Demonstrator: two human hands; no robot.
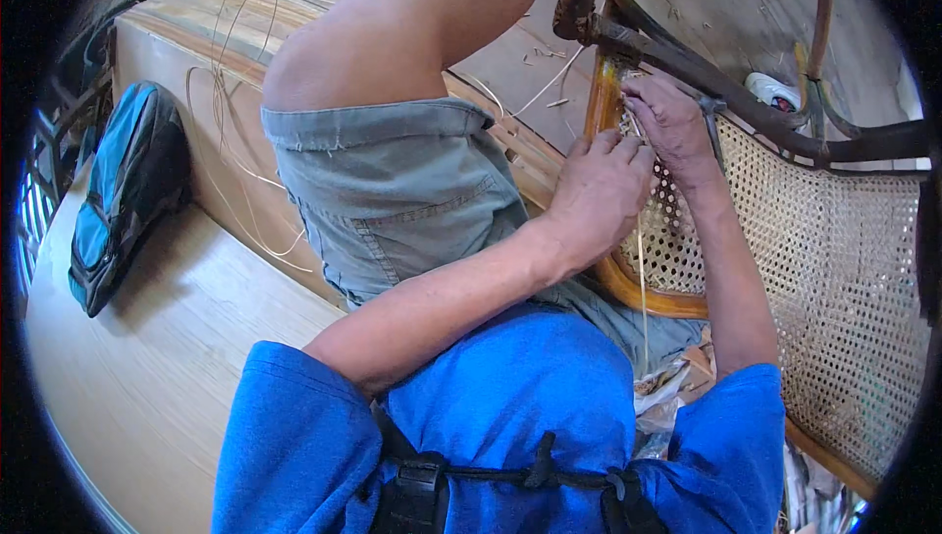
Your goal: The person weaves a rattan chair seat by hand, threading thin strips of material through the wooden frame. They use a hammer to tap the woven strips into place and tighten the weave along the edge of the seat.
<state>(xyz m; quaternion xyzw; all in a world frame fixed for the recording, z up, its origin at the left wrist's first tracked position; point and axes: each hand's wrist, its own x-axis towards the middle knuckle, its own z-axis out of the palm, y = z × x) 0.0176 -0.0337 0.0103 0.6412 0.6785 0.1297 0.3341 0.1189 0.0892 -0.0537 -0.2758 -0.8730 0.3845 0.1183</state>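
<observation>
A thin, pale cane strip (642, 284) runs down from between my hands toward my lap. My right hand (675, 127) pinches it near the wooden rim (601, 92) of a chair, its thumb and forefinger close to the frame. Beside it, my left hand (606, 186) is closed, its bent fingertips meeting the same strip; its thumb is hidden underneath. Both hands are over the woven cane panel (677, 249), whose open mesh shows between and below them. The strip's upper end is hidden by my fingers.
Dark curved chair bars (726, 92) cross above my right hand. A second broad cane panel (844, 289) stands at the right. My bare knee (314, 63) rises at the upper left. A blue and black bag (128, 190) and loose cane strands (231, 156) lie on the left.
</observation>
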